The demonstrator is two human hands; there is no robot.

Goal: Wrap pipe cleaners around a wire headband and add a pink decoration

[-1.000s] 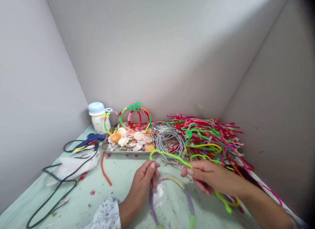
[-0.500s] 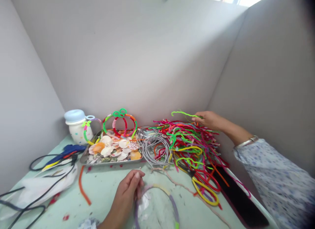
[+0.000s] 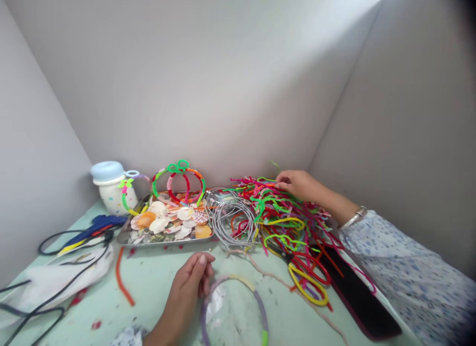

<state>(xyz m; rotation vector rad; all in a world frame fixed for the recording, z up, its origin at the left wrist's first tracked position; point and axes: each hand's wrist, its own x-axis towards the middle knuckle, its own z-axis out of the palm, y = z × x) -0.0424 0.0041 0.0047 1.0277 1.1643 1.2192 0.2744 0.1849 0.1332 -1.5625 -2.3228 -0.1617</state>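
My left hand (image 3: 191, 284) is low in the middle, its fingers curled at the left side of a headband (image 3: 262, 306) wrapped in purple, yellow and green. The headband appears to be gripped at the fingertips, which hide part of it. At the upper right, my right hand (image 3: 295, 182) reaches onto a heap of colourful pipe cleaners (image 3: 286, 212). Its fingers are closed around strands at the top of the heap; exactly which ones is unclear. A bright green strand lies just left of those fingertips.
A metal tray (image 3: 163, 243) of seashells (image 3: 159, 224) stands behind, with wrapped headbands (image 3: 178, 185) resting on it. Coiled grey wire (image 3: 234, 222), scissors (image 3: 308, 286), a black strip (image 3: 360, 296), a white jar (image 3: 113, 192), a blue glue gun (image 3: 98, 226) and cables surround the workspace.
My right hand has come down and left onto the pipe cleaner heap; the lime green pipe cleaner it held up no longer sticks out above it. My left hand stays by the headband. The view shifts slightly.
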